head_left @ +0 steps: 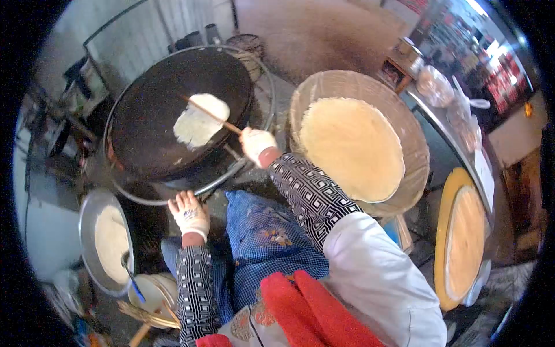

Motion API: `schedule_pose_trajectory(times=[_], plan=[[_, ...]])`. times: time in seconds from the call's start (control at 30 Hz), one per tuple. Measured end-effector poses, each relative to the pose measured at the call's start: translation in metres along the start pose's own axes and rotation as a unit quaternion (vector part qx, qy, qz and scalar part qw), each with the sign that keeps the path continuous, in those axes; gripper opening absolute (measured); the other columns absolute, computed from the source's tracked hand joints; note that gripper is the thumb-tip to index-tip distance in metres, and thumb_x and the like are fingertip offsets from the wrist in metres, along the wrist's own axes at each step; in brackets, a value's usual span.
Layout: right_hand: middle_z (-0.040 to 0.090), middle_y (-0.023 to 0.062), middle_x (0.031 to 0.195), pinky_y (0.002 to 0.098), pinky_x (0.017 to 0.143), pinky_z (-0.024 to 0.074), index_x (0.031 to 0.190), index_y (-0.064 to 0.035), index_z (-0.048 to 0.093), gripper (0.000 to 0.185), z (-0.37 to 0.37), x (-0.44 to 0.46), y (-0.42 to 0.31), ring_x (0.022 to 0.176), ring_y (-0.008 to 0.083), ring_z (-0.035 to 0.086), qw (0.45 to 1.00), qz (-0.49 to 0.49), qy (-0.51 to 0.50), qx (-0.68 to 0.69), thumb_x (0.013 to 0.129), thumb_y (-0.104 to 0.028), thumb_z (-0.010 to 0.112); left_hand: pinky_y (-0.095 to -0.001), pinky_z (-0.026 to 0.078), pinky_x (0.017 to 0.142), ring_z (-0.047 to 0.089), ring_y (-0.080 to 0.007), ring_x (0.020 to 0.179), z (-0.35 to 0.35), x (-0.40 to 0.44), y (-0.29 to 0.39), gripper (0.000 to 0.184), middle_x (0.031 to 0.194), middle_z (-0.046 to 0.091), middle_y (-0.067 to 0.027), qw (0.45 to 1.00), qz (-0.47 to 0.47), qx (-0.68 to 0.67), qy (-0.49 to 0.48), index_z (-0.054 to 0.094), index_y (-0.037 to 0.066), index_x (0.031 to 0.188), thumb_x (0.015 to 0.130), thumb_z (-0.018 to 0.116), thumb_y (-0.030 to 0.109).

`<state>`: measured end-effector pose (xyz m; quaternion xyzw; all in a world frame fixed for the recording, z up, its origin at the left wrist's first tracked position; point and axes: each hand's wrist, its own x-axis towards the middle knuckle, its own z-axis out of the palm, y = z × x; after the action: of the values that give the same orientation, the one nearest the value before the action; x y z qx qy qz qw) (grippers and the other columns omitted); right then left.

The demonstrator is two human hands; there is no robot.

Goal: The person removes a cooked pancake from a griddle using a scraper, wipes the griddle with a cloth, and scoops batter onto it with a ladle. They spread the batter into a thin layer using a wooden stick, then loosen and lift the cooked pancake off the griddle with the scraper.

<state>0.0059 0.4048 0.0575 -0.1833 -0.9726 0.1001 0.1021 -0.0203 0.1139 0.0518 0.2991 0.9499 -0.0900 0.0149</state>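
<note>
I get a soft, fisheye-bent feed with black corners; light is muted, a strip lamp (477,7) glares at upper right, the background there blurs, and lower left sits dim.

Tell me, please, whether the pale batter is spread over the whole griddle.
Only partly spread: the batter forms one patch beneath the stick, and most of the griddle is bare.

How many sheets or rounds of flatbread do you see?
3: one pale sheet on the dark griddle, crossed by the stick in the right hand; one round in the basket; another on the yellow board. More may be hidden underneath.
</note>
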Motion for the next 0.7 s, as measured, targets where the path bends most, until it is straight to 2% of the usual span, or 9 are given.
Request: schedule_pose_trajectory(times=[0.07,0.13,0.2,0.23,0.4,0.53,0.6,0.67,0.7], plan=[[0.070,0.0197,0.083,0.0439,0.067,0.0562,0.096,0.0002,0.059,0.025,-0.030,-0.011,-0.032,0.079,0.0327,0.070,0.998,-0.016,-0.055,0.000,0.092,-0.021,0.045,-0.0556,0.009,0.117,0.034,-0.0326,0.140,-0.004,0.001,-0.013,0.065,0.145,0.043,-0.0174,1.000,-0.009,-0.005,-0.026,0.042,-0.001,0.139,0.088,0.056,0.037],[0.071,0.0177,0.087,0.0410,0.068,0.0564,0.105,0.0022,0.059,0.026,-0.008,-0.004,-0.016,0.080,0.0294,0.071,0.993,-0.022,-0.112,-0.013,0.093,-0.016,0.044,-0.0563,0.008,0.117,0.034,-0.0328,0.140,-0.008,0.000,-0.011,0.064,0.146,0.043,-0.0176,0.999,-0.022,-0.008,-0.034,0.043,-0.001,0.138,0.088,0.055,0.037],[0.072,0.0161,0.087,0.0409,0.067,0.0561,0.107,0.0028,0.059,0.028,0.007,0.005,0.006,0.080,0.0294,0.071,0.999,0.004,-0.013,-0.050,0.094,-0.015,0.042,-0.0569,0.008,0.117,0.034,-0.0325,0.140,0.005,0.004,-0.017,0.062,0.146,0.043,-0.0169,0.998,-0.039,-0.015,-0.037,0.044,0.000,0.137,0.088,0.054,0.037],[0.072,0.0152,0.087,0.0406,0.066,0.0559,0.106,0.0022,0.060,0.027,-0.005,0.010,0.000,0.080,0.0291,0.071,0.998,0.042,-0.048,-0.014,0.094,-0.015,0.043,-0.0570,0.008,0.117,0.034,-0.0325,0.140,0.005,0.004,-0.022,0.062,0.146,0.044,-0.0166,0.999,-0.038,-0.013,-0.035,0.044,0.000,0.138,0.089,0.053,0.037],[0.071,0.0152,0.081,0.0429,0.067,0.0557,0.100,0.0023,0.060,0.025,-0.011,-0.017,-0.028,0.077,0.0310,0.071,0.992,-0.083,-0.090,0.030,0.091,-0.018,0.050,-0.0566,0.009,0.116,0.035,-0.0323,0.139,0.010,0.006,-0.032,0.060,0.145,0.046,-0.0155,0.997,-0.059,-0.002,-0.043,0.046,0.002,0.138,0.090,0.051,0.038],[0.069,0.0167,0.076,0.0453,0.065,0.0552,0.098,-0.0008,0.060,0.021,0.006,0.000,0.003,0.073,0.0354,0.069,1.000,-0.001,0.016,-0.023,0.092,-0.018,0.050,-0.0548,0.010,0.116,0.036,-0.0301,0.138,0.007,0.006,-0.044,0.063,0.145,0.046,-0.0149,0.997,-0.056,-0.011,-0.051,0.048,0.003,0.138,0.091,0.053,0.045],[0.068,0.0186,0.074,0.0478,0.064,0.0544,0.098,-0.0006,0.058,0.022,-0.003,0.008,-0.014,0.072,0.0369,0.068,0.999,0.008,-0.017,0.050,0.094,-0.020,0.048,-0.0554,0.009,0.116,0.036,-0.0311,0.138,0.011,0.004,-0.050,0.059,0.146,0.045,-0.0149,0.997,-0.068,-0.007,-0.037,0.048,0.003,0.137,0.093,0.050,0.041],[0.067,0.0195,0.073,0.0503,0.064,0.0534,0.096,-0.0018,0.057,0.025,0.003,-0.010,-0.022,0.072,0.0385,0.067,0.995,-0.093,0.032,0.015,0.097,-0.023,0.044,-0.0554,0.010,0.116,0.037,-0.0306,0.138,0.010,0.006,-0.056,0.057,0.145,0.046,-0.0151,0.997,-0.074,0.009,-0.032,0.050,0.003,0.137,0.093,0.050,0.039],[0.066,0.0204,0.072,0.0500,0.065,0.0536,0.094,-0.0012,0.055,0.029,0.007,-0.013,-0.020,0.070,0.0381,0.067,0.994,-0.102,-0.035,-0.001,0.098,-0.027,0.042,-0.0555,0.010,0.116,0.037,-0.0302,0.138,0.012,0.009,-0.056,0.055,0.144,0.047,-0.0151,0.996,-0.085,0.005,-0.029,0.050,0.003,0.136,0.092,0.051,0.037]])
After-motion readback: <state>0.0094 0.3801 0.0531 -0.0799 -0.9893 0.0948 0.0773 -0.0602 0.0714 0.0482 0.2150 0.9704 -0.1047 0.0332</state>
